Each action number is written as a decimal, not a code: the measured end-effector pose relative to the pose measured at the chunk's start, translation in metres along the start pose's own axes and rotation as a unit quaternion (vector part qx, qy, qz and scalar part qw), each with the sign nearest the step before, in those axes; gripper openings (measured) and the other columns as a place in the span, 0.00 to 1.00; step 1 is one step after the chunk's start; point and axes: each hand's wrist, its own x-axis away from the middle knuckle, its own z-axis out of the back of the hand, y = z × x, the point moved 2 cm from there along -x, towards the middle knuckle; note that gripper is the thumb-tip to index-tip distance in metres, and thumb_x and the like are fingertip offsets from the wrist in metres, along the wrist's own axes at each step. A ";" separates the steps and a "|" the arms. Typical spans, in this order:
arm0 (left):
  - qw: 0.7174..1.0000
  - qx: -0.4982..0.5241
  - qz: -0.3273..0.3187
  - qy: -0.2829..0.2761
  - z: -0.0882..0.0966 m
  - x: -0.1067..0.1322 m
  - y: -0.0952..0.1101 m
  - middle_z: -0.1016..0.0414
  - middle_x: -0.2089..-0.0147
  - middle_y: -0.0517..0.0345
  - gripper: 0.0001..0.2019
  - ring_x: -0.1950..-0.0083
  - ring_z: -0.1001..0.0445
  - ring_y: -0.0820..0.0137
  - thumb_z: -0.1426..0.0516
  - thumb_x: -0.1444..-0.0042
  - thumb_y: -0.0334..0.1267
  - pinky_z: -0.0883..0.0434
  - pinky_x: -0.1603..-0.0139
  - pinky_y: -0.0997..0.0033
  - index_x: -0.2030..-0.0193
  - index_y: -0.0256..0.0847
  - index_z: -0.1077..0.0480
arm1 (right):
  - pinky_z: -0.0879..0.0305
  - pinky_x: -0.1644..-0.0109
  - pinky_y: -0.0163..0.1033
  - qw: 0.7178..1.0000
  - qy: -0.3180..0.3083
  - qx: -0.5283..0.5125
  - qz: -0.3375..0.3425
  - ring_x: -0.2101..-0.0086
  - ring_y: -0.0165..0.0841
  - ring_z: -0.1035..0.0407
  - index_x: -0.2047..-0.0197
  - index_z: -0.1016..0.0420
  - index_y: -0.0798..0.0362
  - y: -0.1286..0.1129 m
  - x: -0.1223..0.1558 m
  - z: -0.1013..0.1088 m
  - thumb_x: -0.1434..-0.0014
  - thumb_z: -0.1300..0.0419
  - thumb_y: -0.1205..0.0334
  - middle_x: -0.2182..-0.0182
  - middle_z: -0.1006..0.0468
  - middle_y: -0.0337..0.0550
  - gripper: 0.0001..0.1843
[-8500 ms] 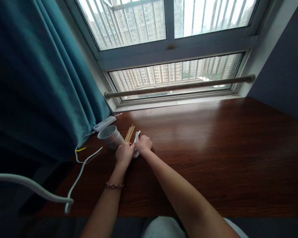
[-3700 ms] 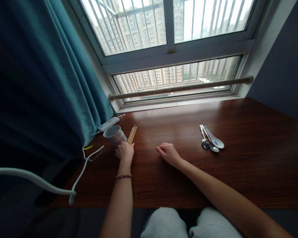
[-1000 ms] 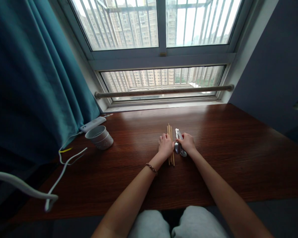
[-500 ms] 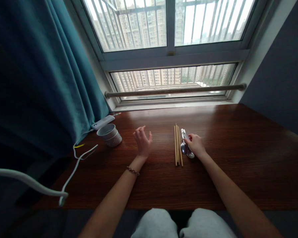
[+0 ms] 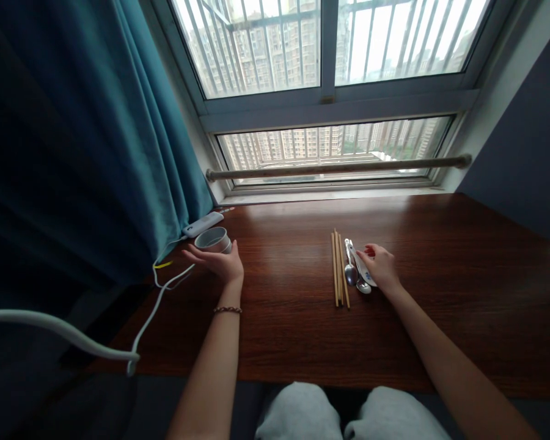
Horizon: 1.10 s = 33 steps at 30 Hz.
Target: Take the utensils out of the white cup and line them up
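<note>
Open-fingered, my left hand hovers just beside the cup, gripping nothing; my right hand lies unclenched on the spoons. Grasping the cup needs fingers round its wall.

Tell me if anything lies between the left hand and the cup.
Nothing visible does. The left hand is open right at the cup, on its near side; the chopsticks and spoons lie off to the right.
</note>
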 end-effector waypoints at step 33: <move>0.851 0.387 -0.205 -0.289 0.035 0.135 0.122 0.42 0.45 0.39 0.40 0.44 0.39 0.55 0.36 0.57 0.42 0.38 0.46 0.52 0.40 0.37 0.52 | 0.41 0.49 0.45 0.896 -0.106 -0.401 0.159 0.54 0.43 0.38 0.48 0.38 0.56 -0.095 0.050 0.010 0.57 0.31 0.57 0.54 0.33 0.49 0.35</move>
